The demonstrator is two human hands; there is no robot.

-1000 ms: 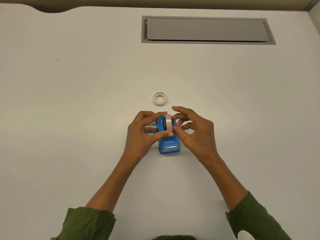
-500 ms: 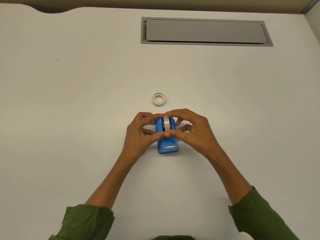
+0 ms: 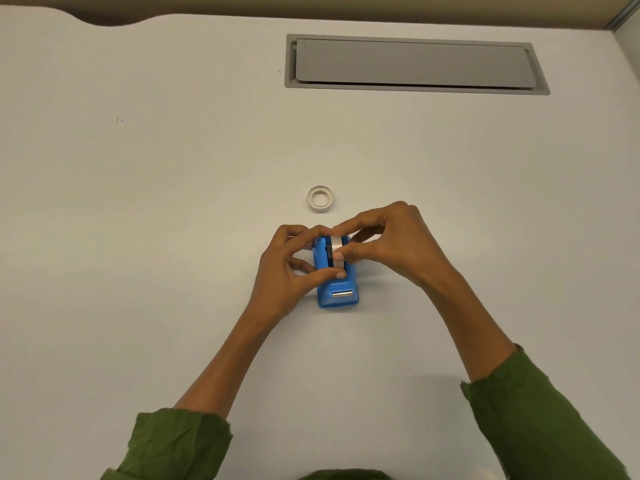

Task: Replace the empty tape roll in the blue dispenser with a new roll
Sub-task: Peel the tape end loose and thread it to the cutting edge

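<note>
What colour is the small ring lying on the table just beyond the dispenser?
The ring is off-white, plain, no pattern. It shows in the head view, the only one.

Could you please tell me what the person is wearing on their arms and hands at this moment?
Both forearms are bare below green fabric sleeves pushed up toward the elbows, with rumpled, slightly frayed cuffs. The left hand and right hand are bare: no gloves, rings, watch or bracelets show.

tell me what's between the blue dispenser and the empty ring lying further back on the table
Mostly bare white table, in the head view. Only the fingertips of both hands, left hand and right hand, curl over the blue dispenser's far end, short of the empty ring.
</note>
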